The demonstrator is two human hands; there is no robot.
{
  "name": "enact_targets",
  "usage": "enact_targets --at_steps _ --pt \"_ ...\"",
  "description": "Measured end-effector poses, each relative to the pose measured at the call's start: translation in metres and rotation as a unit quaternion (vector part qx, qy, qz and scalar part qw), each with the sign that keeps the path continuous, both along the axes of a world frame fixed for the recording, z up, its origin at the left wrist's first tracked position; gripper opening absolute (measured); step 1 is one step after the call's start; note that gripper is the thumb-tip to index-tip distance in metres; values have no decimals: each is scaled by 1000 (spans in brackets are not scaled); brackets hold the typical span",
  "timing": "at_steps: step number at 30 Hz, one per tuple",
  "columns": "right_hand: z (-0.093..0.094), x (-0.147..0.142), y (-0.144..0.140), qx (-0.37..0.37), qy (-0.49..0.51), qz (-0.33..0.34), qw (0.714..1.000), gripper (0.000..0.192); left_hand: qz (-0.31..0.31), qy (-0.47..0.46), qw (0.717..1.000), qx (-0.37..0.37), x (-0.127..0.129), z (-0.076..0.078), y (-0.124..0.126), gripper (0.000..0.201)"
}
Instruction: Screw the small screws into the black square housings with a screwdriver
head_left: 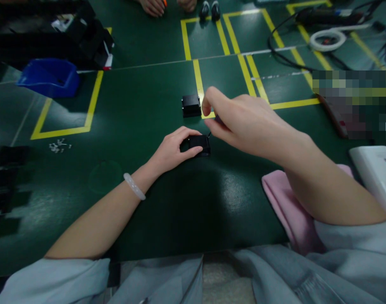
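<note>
My left hand (177,147) is closed around a small black block-shaped part (198,145), thumb on the near side and fingers on the far side, holding it on the green table. Above and to the right, my right hand (234,116) is closed on a screwdriver (209,134). Only its thin dark shaft shows clearly, reaching down to the right edge of the part; most of the handle is hidden in my fingers. A second, similar black part (191,105) with small metal ends sits just beyond my left hand.
Several small screws (58,146) lie loose at the left. Behind them are a blue bin (50,78) and black parts (82,33). A pink cloth (278,190) and a white box (375,169) are at the right, cables (281,46) farther back. Another person's hand (153,6) shows at the top.
</note>
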State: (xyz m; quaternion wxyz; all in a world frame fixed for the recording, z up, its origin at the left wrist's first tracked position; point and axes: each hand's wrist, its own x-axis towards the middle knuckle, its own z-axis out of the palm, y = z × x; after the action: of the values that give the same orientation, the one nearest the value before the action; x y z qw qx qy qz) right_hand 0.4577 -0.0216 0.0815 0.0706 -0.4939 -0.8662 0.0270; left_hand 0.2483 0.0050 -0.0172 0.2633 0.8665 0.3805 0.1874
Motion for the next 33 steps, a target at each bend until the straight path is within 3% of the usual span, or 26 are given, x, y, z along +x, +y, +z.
enact_targets --at_steps 33 --pt "0 0 0 -1 -8 -6 1000 33 0 -4 1000 6 1 -1 1 39"
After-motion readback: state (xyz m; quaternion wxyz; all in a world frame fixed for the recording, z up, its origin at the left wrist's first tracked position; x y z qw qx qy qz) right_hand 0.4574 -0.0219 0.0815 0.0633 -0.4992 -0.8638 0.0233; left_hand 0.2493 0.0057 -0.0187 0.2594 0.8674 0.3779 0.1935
